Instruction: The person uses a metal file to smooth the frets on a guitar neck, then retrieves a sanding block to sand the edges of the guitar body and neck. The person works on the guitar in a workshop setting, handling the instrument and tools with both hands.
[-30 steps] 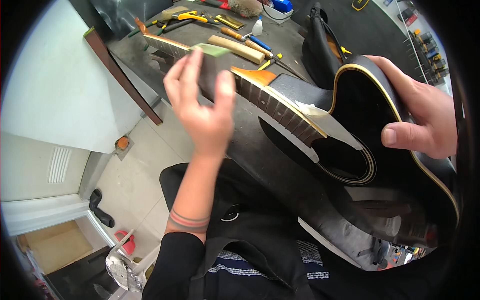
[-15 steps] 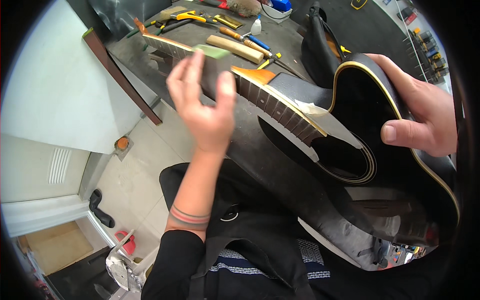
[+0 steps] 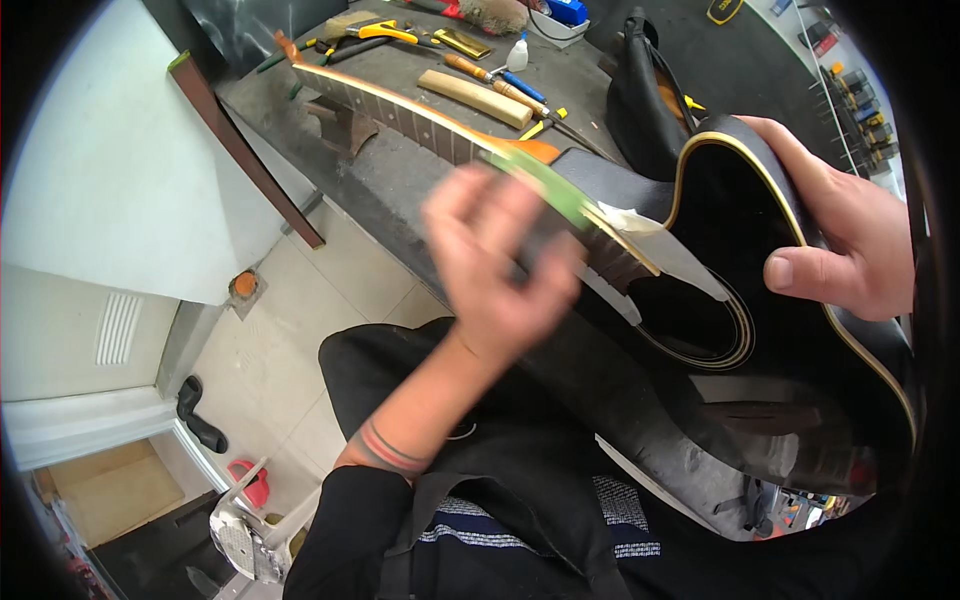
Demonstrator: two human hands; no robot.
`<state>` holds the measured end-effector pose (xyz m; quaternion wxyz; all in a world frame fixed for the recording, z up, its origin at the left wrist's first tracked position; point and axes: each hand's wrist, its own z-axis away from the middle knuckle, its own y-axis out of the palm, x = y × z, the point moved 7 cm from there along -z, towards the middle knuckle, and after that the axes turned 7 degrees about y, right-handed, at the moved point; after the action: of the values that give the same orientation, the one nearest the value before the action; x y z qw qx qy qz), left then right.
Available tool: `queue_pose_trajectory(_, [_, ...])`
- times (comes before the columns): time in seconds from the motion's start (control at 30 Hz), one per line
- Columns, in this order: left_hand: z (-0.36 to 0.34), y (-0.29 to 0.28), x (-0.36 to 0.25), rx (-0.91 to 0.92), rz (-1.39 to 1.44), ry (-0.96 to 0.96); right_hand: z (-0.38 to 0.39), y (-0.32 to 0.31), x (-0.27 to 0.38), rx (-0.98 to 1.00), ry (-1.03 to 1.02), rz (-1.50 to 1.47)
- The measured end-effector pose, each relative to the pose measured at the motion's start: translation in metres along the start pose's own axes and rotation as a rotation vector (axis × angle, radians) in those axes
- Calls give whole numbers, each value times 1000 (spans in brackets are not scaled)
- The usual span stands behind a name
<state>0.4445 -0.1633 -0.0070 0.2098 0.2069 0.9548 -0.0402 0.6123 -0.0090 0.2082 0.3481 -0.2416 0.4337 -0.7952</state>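
Note:
A black acoustic guitar (image 3: 730,175) lies slantwise across the dark workbench, its neck running to the far left. Blurred by motion, my left hand (image 3: 500,255) is closed around a green sanding block (image 3: 560,190), which lies lengthwise on the fretboard (image 3: 425,130) near the body end. Thin protective sheets (image 3: 685,265) flank that end of the fretboard, and crumpled white tape (image 3: 628,220) sits at the neck joint. At the right, my right hand (image 3: 850,235) grips the guitar's body by its edge, thumb on the top and fingers hidden round the side.
A dark support (image 3: 345,128) stands under the neck. Behind the neck lie a wooden bar (image 3: 474,97), wooden-handled tools (image 3: 466,68), a small white bottle (image 3: 518,54) and a black bag (image 3: 648,110). A long brown board (image 3: 245,150) leans at the left; a stool (image 3: 240,545) stands below.
My left hand has slid the sanding block along the fretboard, from mid-neck rightward and nearer to the soundhole. The right hand keeps its grip, and the guitar has barely shifted.

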Motion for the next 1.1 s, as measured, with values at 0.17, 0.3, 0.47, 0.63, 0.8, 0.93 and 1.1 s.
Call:
queue_pose_trajectory(0.17, [-5,-16,-22,74,116,55,-6,3,4,59,38,-9])
queue_pose_trajectory(0.3, [-31,-37,51,-79,-128,-206,-9,3,9,57,34,-17])
queue_pose_trajectory(0.47, [-5,5,-59,301,170,26,-7,1,7,65,2,15])
queue_pose_trajectory(0.63, [-14,-6,-71,271,53,135,-7,2,10,45,-44,-31])
queue_pose_trajectory(0.8, [-17,4,-46,310,34,193,-2,5,6,26,-25,-7])
queue_pose_trajectory(0.93, [-24,-32,36,141,-230,37,-4,3,12,45,25,36])
queue_pose_trajectory(1.1, [-17,-10,-43,205,-32,183,-11,1,9,4,-54,73])
